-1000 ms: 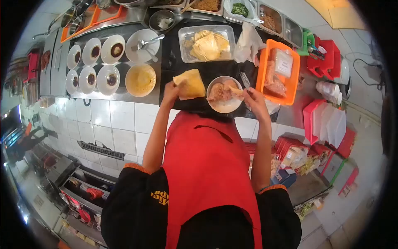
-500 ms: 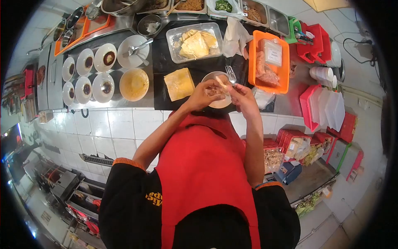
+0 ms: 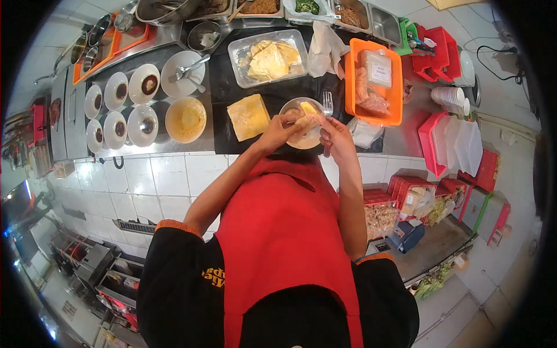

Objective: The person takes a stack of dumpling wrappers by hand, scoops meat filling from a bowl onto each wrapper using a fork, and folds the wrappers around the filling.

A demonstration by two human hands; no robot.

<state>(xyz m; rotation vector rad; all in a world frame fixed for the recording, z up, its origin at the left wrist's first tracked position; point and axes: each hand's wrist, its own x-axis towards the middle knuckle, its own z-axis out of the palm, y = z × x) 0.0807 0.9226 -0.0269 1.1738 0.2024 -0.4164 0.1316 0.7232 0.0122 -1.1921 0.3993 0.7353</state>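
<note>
Above a white bowl (image 3: pixel 315 139) holding pinkish filling, both hands are closed on a small yellow dough wrapper (image 3: pixel 310 108). My left hand (image 3: pixel 279 131) pinches its left side. My right hand (image 3: pixel 337 134) grips the other side with the fingertips while also keeping a fork (image 3: pixel 328 103) in the palm, tines pointing away from me. Fingers hide part of the wrapper, so I cannot tell whether filling is inside. Left of the bowl lies a stack of square yellow wrappers (image 3: pixel 248 118). Behind it, a clear plastic tub (image 3: pixel 237 58) contains folded yellow pieces.
An orange basket (image 3: pixel 396 81) with bagged meat stands to the right, beside a crumpled white cloth (image 3: pixel 325 49). Several white bowls with dark sauce (image 3: pixel 143 126) line the left counter, near a bowl of yellow liquid (image 3: pixel 185 119). Metal food trays (image 3: pixel 261 7) run along the back.
The wrapper has turned to show more of its yellow face, and my hands have come closer together around it. The fork now points straighter away from me.
</note>
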